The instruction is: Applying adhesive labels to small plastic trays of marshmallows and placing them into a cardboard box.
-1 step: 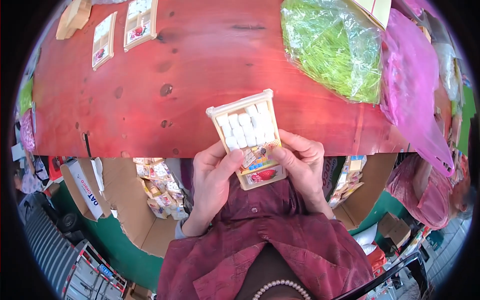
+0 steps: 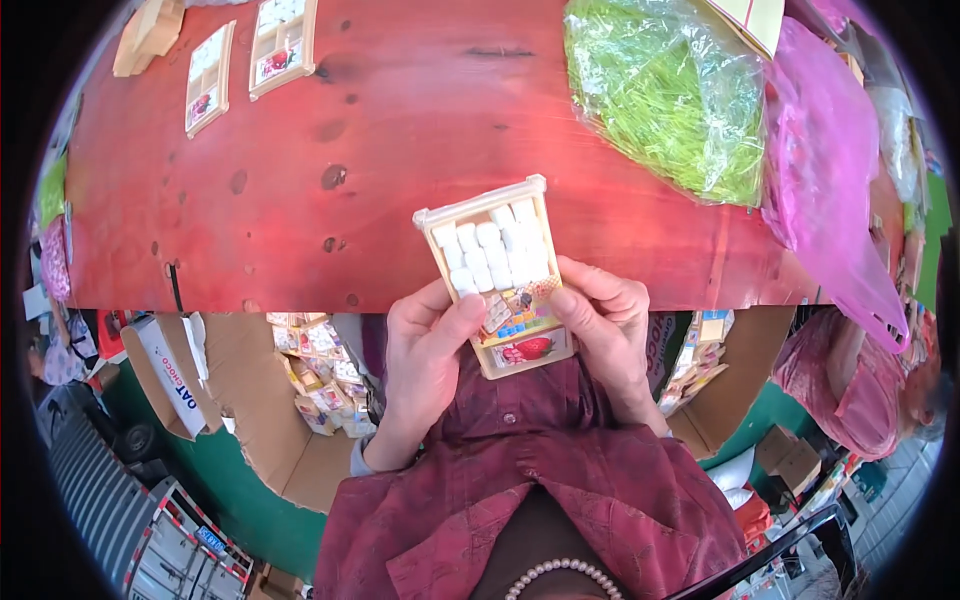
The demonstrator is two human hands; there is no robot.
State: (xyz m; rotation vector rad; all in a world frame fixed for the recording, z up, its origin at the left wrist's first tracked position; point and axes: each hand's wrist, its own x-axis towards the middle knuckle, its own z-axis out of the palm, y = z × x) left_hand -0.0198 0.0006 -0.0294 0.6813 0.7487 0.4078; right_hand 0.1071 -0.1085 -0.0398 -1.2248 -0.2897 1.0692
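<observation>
Between my two hands is a small pale wooden tray (image 2: 480, 203), tilted a little to the left just over the table's near edge. Several white rounded pieces (image 2: 490, 252) fill its far part in rows. Its near part bears a colourful printed panel (image 2: 522, 308) and, below that, a strip with a strawberry picture (image 2: 526, 350). My left hand (image 2: 425, 345) is closed on the tray's left side, thumb on the front. On the right side my right hand (image 2: 608, 325) grips it likewise, thumb near the printed panel. The fingers behind the tray are hidden.
Two similar trays lie on the red table (image 2: 430, 110) at the far left, beside a wooden block-like piece (image 2: 150, 35). A clear bag of green shreds (image 2: 665, 100) and a pink plastic bag (image 2: 820, 150) lie at right. Open cardboard boxes (image 2: 255, 400) with packed pieces stand below the table edge.
</observation>
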